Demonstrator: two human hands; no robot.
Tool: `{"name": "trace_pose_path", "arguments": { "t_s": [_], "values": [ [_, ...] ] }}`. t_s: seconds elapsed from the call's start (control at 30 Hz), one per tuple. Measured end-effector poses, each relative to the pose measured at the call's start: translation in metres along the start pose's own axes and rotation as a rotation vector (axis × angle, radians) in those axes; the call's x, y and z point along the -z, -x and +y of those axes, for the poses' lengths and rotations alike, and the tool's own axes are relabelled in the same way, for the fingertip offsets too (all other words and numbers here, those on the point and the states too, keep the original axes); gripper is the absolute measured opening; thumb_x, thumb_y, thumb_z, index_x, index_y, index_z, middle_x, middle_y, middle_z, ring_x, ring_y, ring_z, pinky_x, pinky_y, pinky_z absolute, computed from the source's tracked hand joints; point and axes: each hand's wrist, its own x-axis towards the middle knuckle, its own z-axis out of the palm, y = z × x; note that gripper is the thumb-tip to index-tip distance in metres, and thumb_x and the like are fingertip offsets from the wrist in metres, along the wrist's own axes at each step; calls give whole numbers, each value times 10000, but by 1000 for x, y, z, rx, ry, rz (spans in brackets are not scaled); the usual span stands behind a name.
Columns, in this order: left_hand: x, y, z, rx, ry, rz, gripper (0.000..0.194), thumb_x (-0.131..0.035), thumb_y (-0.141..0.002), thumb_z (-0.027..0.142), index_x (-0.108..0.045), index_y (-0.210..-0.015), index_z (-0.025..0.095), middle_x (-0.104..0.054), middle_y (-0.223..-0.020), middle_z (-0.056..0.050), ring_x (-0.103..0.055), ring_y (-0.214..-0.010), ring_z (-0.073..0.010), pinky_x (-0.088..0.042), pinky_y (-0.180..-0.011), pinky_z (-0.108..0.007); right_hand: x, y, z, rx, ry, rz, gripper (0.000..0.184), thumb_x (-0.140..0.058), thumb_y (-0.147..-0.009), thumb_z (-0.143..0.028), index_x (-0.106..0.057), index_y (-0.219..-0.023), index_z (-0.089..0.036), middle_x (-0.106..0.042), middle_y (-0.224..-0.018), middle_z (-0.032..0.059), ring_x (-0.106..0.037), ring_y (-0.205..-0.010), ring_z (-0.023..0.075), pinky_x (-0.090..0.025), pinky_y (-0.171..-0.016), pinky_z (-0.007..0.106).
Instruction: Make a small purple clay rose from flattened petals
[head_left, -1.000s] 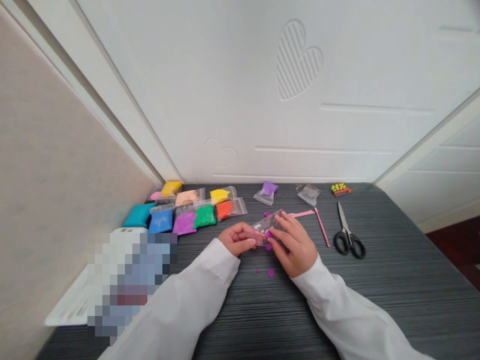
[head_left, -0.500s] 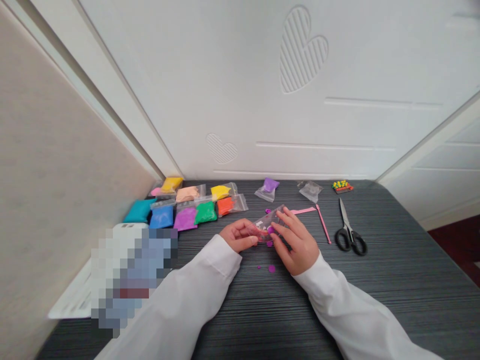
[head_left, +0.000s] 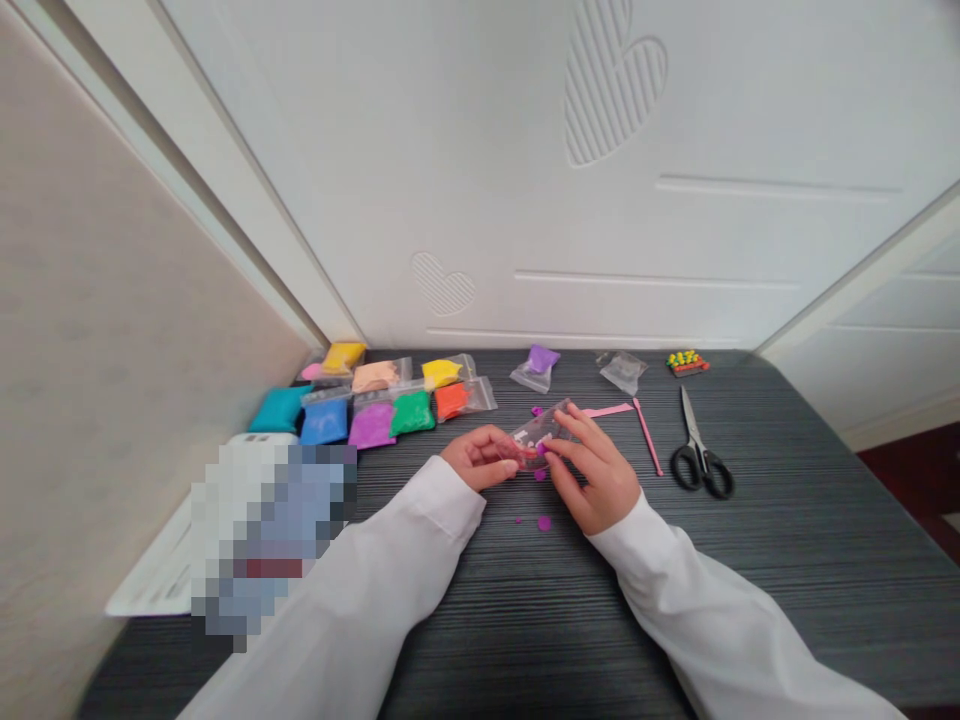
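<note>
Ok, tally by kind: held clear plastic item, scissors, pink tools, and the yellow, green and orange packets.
Clear plastic item, held: 1
Scissors: 1
Pink tools: 2
Yellow packets: 2
Green packet: 1
Orange packet: 1
Total: 8

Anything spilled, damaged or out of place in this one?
Nothing looks damaged. A few purple pieces lie loose on the desk, unlike the coloured packets, perhaps deliberately. Pixelation hides part of the white item at left, so I can't judge that.
</note>
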Motion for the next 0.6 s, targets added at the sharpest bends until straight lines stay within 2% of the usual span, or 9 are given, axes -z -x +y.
{"name": "trace_pose_path", "arguments": {
  "t_s": [0.17, 0.43, 0.6],
  "values": [
    [-3, 1, 0, -47, -27, 10, 180, -667, -602, 115, -544, -734, 116, -683, -796, -42, -625, -715, -128, -463, -685, -249, 0, -2, 3, -8, -13, 15, 167, -523, -724, -157, -602, -868, -186, -556, -1083, 83, -420, -1121, 210, -386, -928, 401],
    [-4, 2, 1, -30, -62, -3, 185, -668, -602, 133, -547, -741, 117, -677, -816, -60, -622, -759, -153, -450, -758, -306, 1, -4, 5, -11, 4, 22, 148, -543, -707, -157, -603, -836, -198, -557, -1047, 77, -455, -1057, 203, -397, -897, 399],
    [-5, 2, 1, -45, -63, 8, 181, -669, -596, 123, -546, -729, 109, -679, -805, -57, -623, -740, -135, -467, -718, -269, 2, -4, 4, -12, 5, 22, 140, -536, -710, -156, -602, -826, -198, -563, -1026, 73, -465, -1039, 201, -397, -892, 398]
  ]
}}
